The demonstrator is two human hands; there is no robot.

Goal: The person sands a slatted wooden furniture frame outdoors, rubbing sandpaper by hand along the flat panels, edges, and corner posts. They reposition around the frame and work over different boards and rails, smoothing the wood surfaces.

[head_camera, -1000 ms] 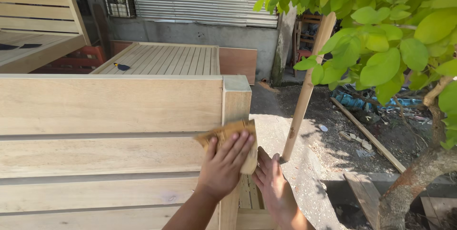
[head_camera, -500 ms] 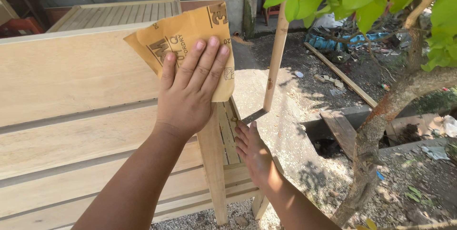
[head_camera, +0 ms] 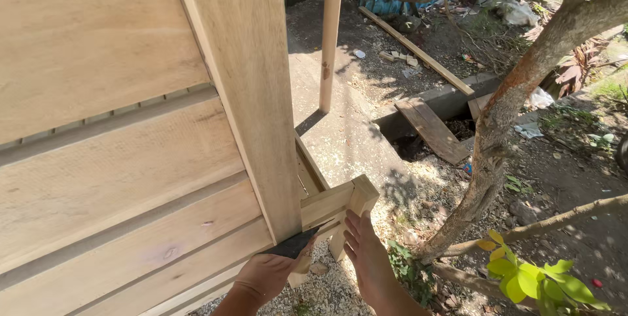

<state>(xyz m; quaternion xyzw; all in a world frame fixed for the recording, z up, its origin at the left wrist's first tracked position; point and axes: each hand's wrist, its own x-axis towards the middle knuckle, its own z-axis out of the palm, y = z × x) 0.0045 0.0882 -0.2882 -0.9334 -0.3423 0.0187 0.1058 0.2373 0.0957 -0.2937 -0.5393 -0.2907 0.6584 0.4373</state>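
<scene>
- Head view looks down the upright post (head_camera: 245, 93) of an unfinished wooden bench; every place below is relative to that post.
- Left hand (head_camera: 265, 275) sits at the foot of the post, fingers curled and pinching a folded sheet of sandpaper (head_camera: 292, 244), dark side up.
- Sandpaper lies against the lower end of the post, touching the wood where the short rail (head_camera: 325, 203) joins it.
- Right hand (head_camera: 363, 250) is just right of the post, fingers straight and close together, tips resting on the small leg (head_camera: 353, 214) at the rail's outer end; it grips nothing that I can see.
- Both hands are near each other but apart.
- Wide horizontal slats (head_camera: 111, 152) run left of the post, with narrow gaps between them.
- Thin round pole (head_camera: 329, 35) stands upright beyond the post, on the concrete path (head_camera: 340, 139).
- Tree trunk (head_camera: 504, 113) leans well right of the post; loose planks (head_camera: 432, 129) lie over a gutter between path and trunk.
- Gravel (head_camera: 327, 290) covers the ground under the hands.
</scene>
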